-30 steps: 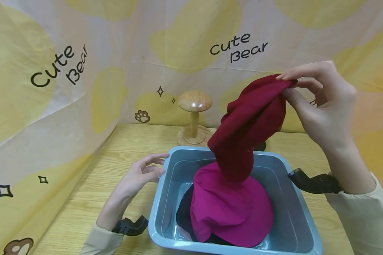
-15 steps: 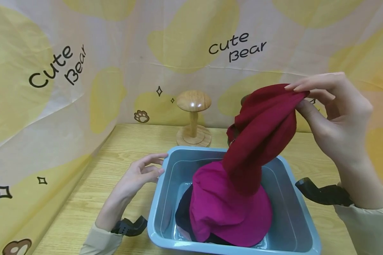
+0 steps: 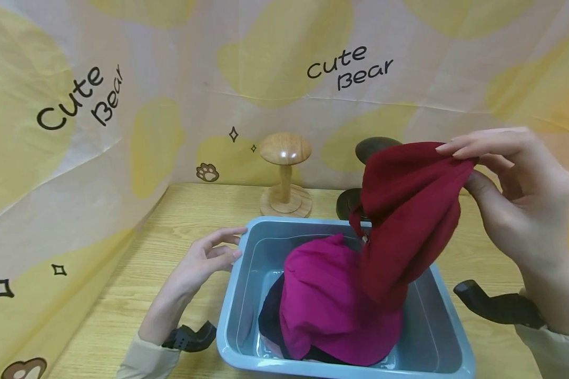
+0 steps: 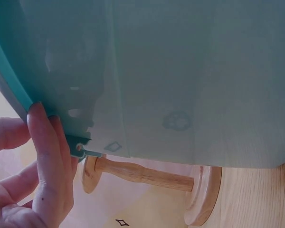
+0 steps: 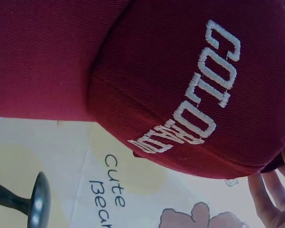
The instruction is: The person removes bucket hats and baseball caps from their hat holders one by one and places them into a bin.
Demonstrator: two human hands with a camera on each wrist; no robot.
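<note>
A dark red baseball cap (image 3: 408,221) hangs at a tilt above the right part of a blue plastic tub (image 3: 237,295). My right hand (image 3: 526,195) pinches its crown cloth between thumb and fingers. White "COLORADO" lettering shows across the cap's front (image 5: 194,95) in the right wrist view. Inside the tub, a magenta hat (image 3: 322,300) lies over a dark hat (image 3: 271,310), which is mostly covered. My left hand (image 3: 208,255) rests its fingertips against the tub's left rim near the far corner; the left wrist view shows the fingers (image 4: 45,152) touching the edge from outside.
Behind the tub stands a light wooden hat stand (image 3: 285,173) with a mushroom-shaped top. To its right, a dark stand (image 3: 374,147) is partly hidden by the cap. A printed cloth (image 3: 265,63) hangs behind the wooden table (image 3: 189,210).
My right hand has moved right and down with the red cap, uncovering more of the magenta hat and the dark stand behind. The left hand stays at the rim.
</note>
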